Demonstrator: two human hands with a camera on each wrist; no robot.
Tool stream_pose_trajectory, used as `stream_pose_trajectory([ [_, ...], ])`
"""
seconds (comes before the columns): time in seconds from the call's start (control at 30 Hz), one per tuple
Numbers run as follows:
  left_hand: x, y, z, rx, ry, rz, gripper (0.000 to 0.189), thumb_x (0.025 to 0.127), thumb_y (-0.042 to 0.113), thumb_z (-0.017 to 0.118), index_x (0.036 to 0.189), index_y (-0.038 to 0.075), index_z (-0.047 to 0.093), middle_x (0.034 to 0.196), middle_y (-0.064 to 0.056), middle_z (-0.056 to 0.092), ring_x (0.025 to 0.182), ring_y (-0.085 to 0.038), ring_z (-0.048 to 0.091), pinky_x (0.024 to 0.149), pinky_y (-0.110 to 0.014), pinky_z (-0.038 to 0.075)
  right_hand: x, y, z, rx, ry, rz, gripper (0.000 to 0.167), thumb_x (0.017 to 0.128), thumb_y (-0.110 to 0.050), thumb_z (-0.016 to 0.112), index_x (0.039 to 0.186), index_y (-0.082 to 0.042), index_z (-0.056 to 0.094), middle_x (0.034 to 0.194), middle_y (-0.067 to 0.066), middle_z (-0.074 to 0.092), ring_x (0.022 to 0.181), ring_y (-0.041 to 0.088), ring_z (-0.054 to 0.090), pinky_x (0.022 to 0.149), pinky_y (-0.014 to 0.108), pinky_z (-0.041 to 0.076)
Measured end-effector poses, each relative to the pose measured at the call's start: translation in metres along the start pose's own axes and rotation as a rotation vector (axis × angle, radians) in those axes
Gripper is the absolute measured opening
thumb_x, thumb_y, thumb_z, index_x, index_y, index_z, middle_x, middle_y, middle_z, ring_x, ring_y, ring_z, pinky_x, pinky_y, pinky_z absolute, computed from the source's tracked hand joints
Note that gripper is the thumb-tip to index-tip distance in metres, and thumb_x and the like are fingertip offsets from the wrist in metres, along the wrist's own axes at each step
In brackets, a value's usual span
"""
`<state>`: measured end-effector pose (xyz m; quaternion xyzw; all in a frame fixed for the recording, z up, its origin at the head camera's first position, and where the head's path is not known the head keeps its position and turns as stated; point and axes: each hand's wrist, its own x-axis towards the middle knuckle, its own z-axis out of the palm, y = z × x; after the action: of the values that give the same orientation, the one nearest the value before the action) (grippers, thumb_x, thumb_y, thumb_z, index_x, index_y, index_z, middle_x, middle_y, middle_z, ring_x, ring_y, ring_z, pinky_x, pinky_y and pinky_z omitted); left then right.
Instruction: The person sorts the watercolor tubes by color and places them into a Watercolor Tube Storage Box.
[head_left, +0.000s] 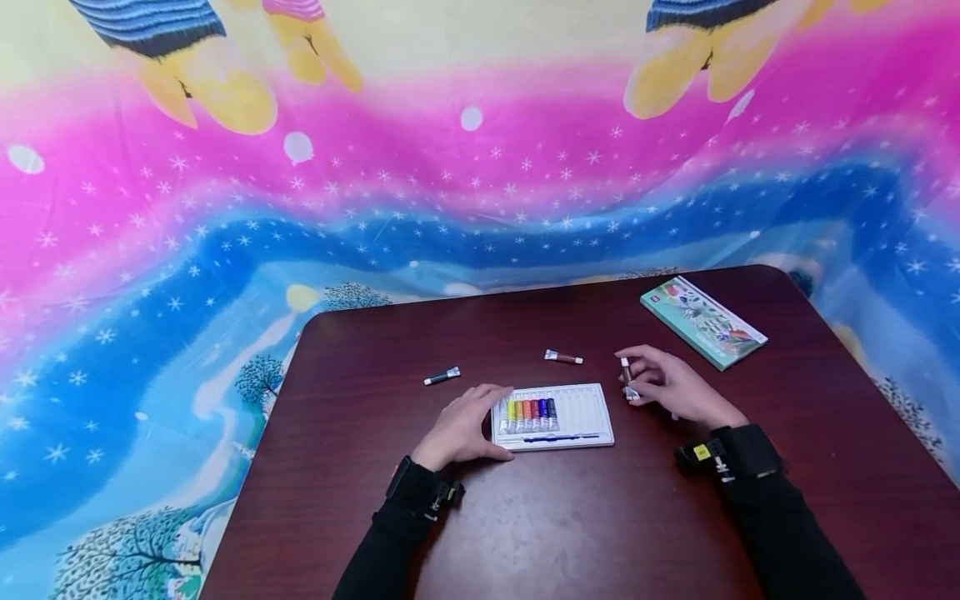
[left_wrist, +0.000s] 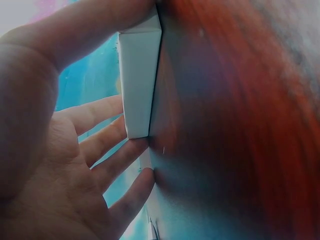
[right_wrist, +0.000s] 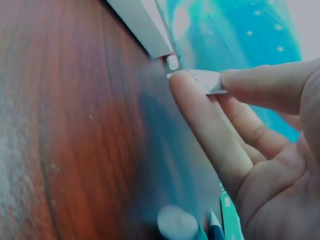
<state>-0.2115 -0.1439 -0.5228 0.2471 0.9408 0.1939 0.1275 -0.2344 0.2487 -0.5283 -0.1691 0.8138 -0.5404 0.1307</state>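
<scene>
At the centre of the head view, the left hand (head_left: 459,427) holds the left end of the white tray (head_left: 587,408) between thumb and fingers, seemingly to steady it, while just to its right the right hand (head_left: 688,393) pinches a dark tube (head_left: 627,377), white cap pointing up the frame, perhaps for easy turning. Fingers hide part of the tray's left edge, the pinched tube's exact colour is unclear, and a white round thing (right_wrist: 177,222), bottom of the right wrist view, is too blurred to identify.
</scene>
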Motion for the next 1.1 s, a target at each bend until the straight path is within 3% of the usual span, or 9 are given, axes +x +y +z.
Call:
stream_pose_trajectory([
  [0.17,0.0,0.0,-0.001,0.001,0.002,0.003,0.104,0.074,0.053,0.091,0.16,0.025,0.04,0.155,0.0,0.049,0.144,-0.024,0.045,0.117,-0.052,0.039,0.002,0.0,-0.001,-0.077,0.031,-0.024,0.06,0.094,0.0,0.073,0.149,-0.006,0.051,0.114,0.017,0.063,0.097,0.02,0.069,0.077,0.028,0.061],
  [0.4,0.0,0.0,0.0,-0.006,0.004,0.0,0.105,0.074,0.053,0.091,0.16,0.024,0.04,0.156,0.0,0.049,0.144,-0.023,0.045,0.117,-0.053,0.039,0.002,0.0,-0.002,-0.226,0.091,-0.013,0.064,0.093,0.0,0.074,0.152,-0.01,0.051,0.117,0.015,0.066,0.102,0.026,0.07,0.08,0.022,0.058],
  [0.7,0.0,-0.001,0.001,-0.009,0.009,0.001,0.105,0.074,0.053,0.091,0.16,0.025,0.04,0.156,0.001,0.049,0.144,-0.023,0.045,0.116,-0.053,0.04,0.0,-0.001,0.002,-0.481,0.159,-0.035,0.063,0.095,-0.003,0.072,0.153,-0.013,0.05,0.116,0.012,0.069,0.101,0.025,0.069,0.086,0.043,0.057],
  [0.87,0.0,-0.001,0.002,-0.003,0.008,0.005,0.105,0.074,0.054,0.091,0.161,0.025,0.04,0.156,0.001,0.049,0.144,-0.023,0.045,0.117,-0.053,0.04,0.002,-0.002,0.007,-0.564,0.17,-0.046,0.062,0.093,-0.006,0.075,0.151,-0.012,0.053,0.109,0.008,0.068,0.092,0.019,0.065,0.082,0.041,0.055],
  [1.1,0.0,-0.001,0.002,-0.009,0.012,0.004,0.104,0.073,0.053,0.091,0.16,0.024,0.041,0.155,0.001,0.049,0.143,-0.023,0.045,0.116,-0.053,0.04,0.005,-0.002,0.011,-0.641,0.119,-0.027,0.053,0.091,-0.009,0.078,0.142,-0.009,0.061,0.098,0.003,0.061,0.086,0.018,0.054,0.077,0.037,0.045],
])
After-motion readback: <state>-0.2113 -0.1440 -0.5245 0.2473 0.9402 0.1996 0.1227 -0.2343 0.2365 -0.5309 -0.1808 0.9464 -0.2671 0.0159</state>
